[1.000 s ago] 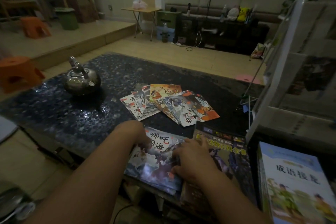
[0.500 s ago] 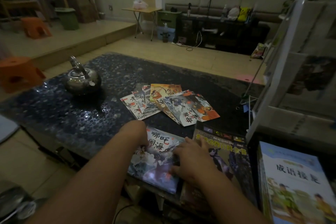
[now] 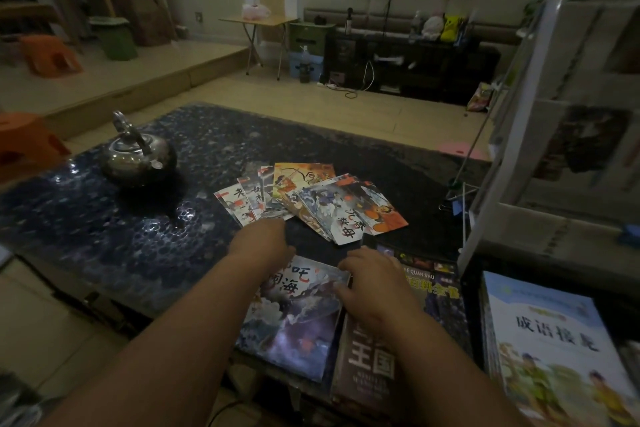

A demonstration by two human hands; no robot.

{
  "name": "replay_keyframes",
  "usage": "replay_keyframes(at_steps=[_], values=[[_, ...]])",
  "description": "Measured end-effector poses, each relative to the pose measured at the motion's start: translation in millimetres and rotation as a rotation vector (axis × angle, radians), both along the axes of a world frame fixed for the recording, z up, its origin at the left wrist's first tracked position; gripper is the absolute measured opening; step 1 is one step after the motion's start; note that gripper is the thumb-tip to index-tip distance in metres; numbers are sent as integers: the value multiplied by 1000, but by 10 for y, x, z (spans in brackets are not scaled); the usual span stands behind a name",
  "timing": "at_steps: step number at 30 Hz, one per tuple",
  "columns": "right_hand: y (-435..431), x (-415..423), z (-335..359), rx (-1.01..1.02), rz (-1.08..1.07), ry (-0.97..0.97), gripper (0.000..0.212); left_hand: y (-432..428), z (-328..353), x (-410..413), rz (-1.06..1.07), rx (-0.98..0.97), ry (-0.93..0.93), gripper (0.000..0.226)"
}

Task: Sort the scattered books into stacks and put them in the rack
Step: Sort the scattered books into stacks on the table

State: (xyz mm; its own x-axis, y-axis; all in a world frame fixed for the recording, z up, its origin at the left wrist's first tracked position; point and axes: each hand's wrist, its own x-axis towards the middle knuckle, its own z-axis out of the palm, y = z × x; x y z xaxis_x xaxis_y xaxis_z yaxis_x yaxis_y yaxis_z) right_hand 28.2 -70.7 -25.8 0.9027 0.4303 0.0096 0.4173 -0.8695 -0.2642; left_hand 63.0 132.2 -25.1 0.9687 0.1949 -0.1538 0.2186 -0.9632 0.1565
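Roughly midway, by judgement. Rack (image 3: 540, 215) at right: contents blurred. Table (image 3: 104, 239): fan of thin books (image 3: 311, 201) lies unsorted mid-top. Near stack (image 3: 298, 322) sits at front edge; right hand (image 3: 377, 288) rests loose-fingered on its side, left hand (image 3: 263, 243) at its far edge, fingers hidden.

"KE QUAN SHU" on dark book (image 3: 445, 302)
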Motion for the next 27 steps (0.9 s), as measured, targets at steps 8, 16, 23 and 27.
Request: replay_keyframes(at_steps=[8, 16, 23, 27], values=[[-250, 183, -3, 91, -121, 2, 31, -513, -225, 297, -184, -126, -211, 53], [-410, 335, -57, 207, -233, 51, 39, -654, -426, 495, -350, -126, -175, 70], [-379, 323, -44, 255, -269, 71, 41, -678, -320, 403, -450, 287, -223, 26], [-323, 277, 14, 300, -266, 72, 36, -539, -238, 335, -402, 254, -283, 20]])
